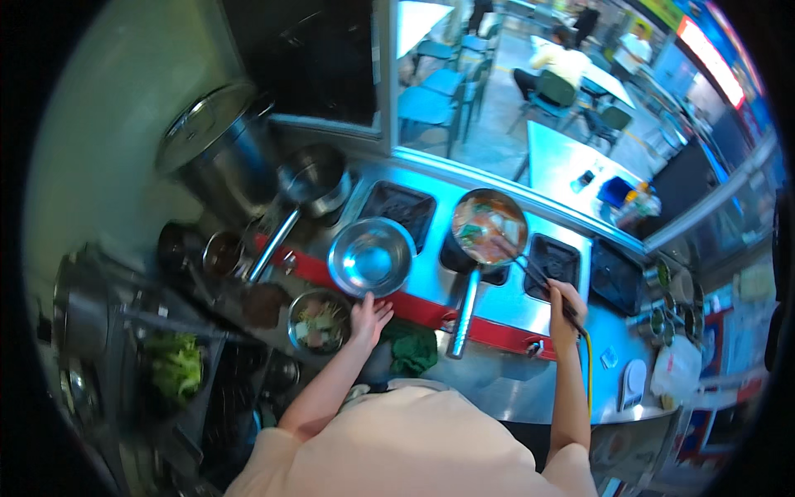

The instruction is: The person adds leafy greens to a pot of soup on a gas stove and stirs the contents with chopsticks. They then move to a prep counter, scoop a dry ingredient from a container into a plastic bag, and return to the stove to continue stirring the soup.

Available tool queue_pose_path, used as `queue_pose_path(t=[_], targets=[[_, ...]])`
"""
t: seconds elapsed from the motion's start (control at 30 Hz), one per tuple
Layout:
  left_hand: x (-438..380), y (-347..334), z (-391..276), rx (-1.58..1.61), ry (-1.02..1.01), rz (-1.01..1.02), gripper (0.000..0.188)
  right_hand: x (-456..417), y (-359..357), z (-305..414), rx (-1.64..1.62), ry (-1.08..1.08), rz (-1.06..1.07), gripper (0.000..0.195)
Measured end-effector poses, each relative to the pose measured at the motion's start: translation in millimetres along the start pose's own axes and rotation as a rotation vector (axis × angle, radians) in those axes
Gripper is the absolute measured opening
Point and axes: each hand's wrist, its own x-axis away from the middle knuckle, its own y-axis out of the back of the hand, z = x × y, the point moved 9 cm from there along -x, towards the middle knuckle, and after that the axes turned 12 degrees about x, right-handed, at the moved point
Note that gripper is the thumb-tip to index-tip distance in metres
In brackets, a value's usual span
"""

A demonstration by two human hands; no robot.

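My right hand (568, 304) is closed on the dark handles of long chopsticks or tongs (528, 267), whose tips reach into a saucepan (467, 310) of reddish soup with greens and pale pieces. That saucepan stands on the stove, its metal handle towards me. My left hand (371, 318) has its fingers spread at the near rim of an empty steel bowl (371, 256); whether it touches the rim I cannot tell. Left of this hand sits a metal bowl of mixed food pieces (320, 323).
A second saucepan (317, 180) and a tall lidded stockpot (217, 149) stand at the back left. Leafy greens (177, 366) lie at the left. A green cloth (413, 351) lies near the stove's red front edge (497, 332). Metal containers (658, 323) stand right; people sit beyond the window.
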Motion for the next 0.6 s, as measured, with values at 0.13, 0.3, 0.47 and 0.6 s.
queue_pose_path(t=[0.13,0.3,0.47,0.6], targets=[[-7,-8,-17,-0.044,-0.100,-0.049,0.026,35,-11,8,0.104,0.116,-0.009,0.012],[9,-7,-38,-0.090,-0.260,-0.152,0.023,50,-23,10,0.122,0.159,-0.003,0.016],[61,1,-53,-0.089,-0.219,-0.041,0.021,38,-23,31,0.157,0.201,0.054,0.015],[115,58,-73,-0.177,-0.202,-0.091,0.019,40,-22,42,0.112,0.247,-0.035,0.015]])
